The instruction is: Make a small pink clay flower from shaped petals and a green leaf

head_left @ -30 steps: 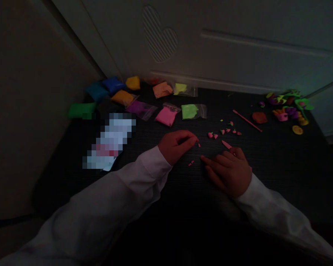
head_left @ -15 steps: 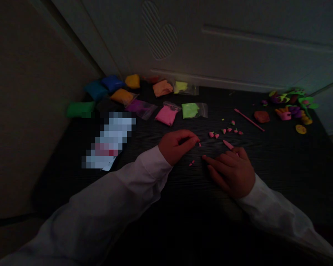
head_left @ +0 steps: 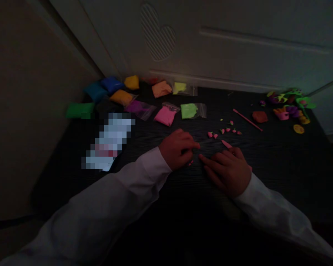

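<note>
My left hand (head_left: 179, 148) is over the dark table, index finger stretched out with its tip at the tabletop and the thumb apart below it. Any bit of clay under that fingertip is hidden. Small pink clay pieces (head_left: 191, 162) lie just below the left thumb. My right hand (head_left: 229, 171) rests on the table with its index finger pointing towards the left fingertip. Under its curled fingers is a pink modelling knife (head_left: 226, 144), blade showing beyond the knuckles. Several tiny pink clay strawberries (head_left: 210, 134) with green tops lie beyond the hands.
Bags of coloured clay, including pink (head_left: 166, 114) and light green (head_left: 189, 111), line the back left. A lit phone (head_left: 111, 140) lies at left. To the right are a thin pink tool (head_left: 247, 119), a reddish-brown clay lump (head_left: 259, 116) and clay figures (head_left: 281, 113).
My left hand has turned from a pinch near a small pink piece to an outstretched index finger over that spot. My right hand has shifted slightly left, still with the knife.
</note>
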Demonstrator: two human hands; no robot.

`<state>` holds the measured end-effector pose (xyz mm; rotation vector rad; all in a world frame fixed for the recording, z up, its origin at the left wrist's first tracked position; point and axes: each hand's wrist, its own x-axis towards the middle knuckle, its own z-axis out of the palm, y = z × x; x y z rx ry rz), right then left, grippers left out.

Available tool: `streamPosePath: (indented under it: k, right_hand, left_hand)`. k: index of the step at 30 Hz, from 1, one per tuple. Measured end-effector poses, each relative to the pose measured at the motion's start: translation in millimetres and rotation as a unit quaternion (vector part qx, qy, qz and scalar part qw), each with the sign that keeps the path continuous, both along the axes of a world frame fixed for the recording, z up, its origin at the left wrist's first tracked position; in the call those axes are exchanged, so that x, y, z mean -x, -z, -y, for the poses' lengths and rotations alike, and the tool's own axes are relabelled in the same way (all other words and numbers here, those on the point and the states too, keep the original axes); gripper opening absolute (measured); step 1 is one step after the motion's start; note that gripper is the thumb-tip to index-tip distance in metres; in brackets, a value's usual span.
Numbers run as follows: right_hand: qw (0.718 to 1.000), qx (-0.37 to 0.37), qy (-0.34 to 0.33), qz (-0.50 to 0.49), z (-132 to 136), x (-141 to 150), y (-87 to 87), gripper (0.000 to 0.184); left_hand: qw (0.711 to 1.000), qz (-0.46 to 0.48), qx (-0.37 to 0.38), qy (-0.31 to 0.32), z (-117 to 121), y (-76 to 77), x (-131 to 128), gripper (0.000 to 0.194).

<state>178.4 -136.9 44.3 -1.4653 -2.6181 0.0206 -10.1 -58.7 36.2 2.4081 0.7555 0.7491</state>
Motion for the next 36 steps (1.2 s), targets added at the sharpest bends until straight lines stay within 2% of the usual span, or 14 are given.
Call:
streamPosePath:
  k: [2, 4, 18, 26, 30, 36]
  right_hand:
    - [1.0, -0.002, -0.001, 0.0, 0.2, -0.3, 0.2, 0.034]
    - [1.0, -0.004, -0.003, 0.002, 0.5, -0.7, 0.4, 0.034]
    - [1.0, -0.003, -0.005, -0.01, 1.0, -1.6, 2.1, 0.034]
    - [0.999, -0.007, 0.003, -0.048, -0.2, -3.5, 3.9, 0.031]
    - [1.0, 0.006, 0.006, -0.029, -0.6, -2.6, 2.9, 0.032]
    - [0.999, 0.017, 0.005, -0.033, -0.8, -2.6, 1.6, 0.034]
  left_hand:
    - [0.998, -0.025, -0.05, 0.036, -0.4, 2.5, 1.3, 0.022]
    - [0.995, -0.05, -0.069, 0.046, 0.0, 3.8, 2.3, 0.022]
    - [0.98, -0.136, -0.138, 0.053, 4.4, 0.3, 3.3, 0.024]
    - [0.988, -0.088, -0.121, 0.043, 4.2, 1.4, 3.7, 0.023]
    - [0.988, -0.073, -0.127, 0.039, 5.0, 1.8, 3.1, 0.022]
    - [0.984, -0.09, -0.143, 0.054, 8.9, 1.4, 1.6, 0.026]
